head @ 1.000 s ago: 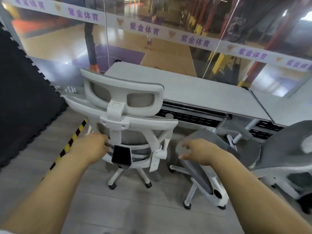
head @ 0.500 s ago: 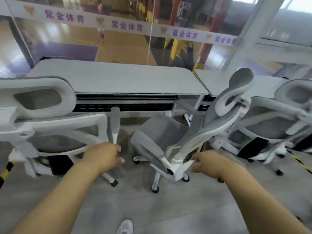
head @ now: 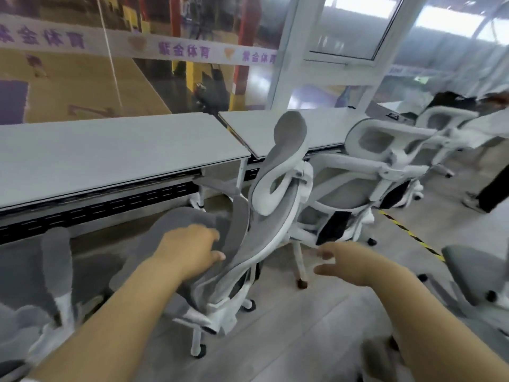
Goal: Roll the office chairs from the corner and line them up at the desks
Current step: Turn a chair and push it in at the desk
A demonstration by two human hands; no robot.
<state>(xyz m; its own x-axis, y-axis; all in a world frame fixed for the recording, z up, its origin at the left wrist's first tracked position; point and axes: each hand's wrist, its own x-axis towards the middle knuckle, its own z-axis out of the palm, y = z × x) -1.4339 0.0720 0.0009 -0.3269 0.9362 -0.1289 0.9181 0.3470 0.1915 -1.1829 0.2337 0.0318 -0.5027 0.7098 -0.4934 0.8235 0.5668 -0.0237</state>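
Right hand (head: 348,264) lets go, fingers (head: 325,255) spread; left hand (head: 190,252) shifts onto the chair (head: 275,216) at the bench (head: 110,150) edge, grasp unclear.

Far side, a glass wall (head: 82,78) runs across the left, and there's a pale banner (head: 181,49) strung along it with purple characters, reading mirrored from here. Through the glass, a tan court floor (head: 68,86) with a purple patch at the left edge. Red columns (head: 243,37) stand further back, with a yellow post (head: 190,75) near them. To the right, a white frame post (head: 286,51) rises, tilted in the wide lens, and a bright window (head: 355,26) sits beside it. Down low, a grey plank floor (head: 303,340), and yellow-and-black tape (head: 407,232) slants across it on the right. Far right, someone stands there: a dark trouser leg (head: 493,191) and a pale shoe (head: 471,201), the rest blurred.
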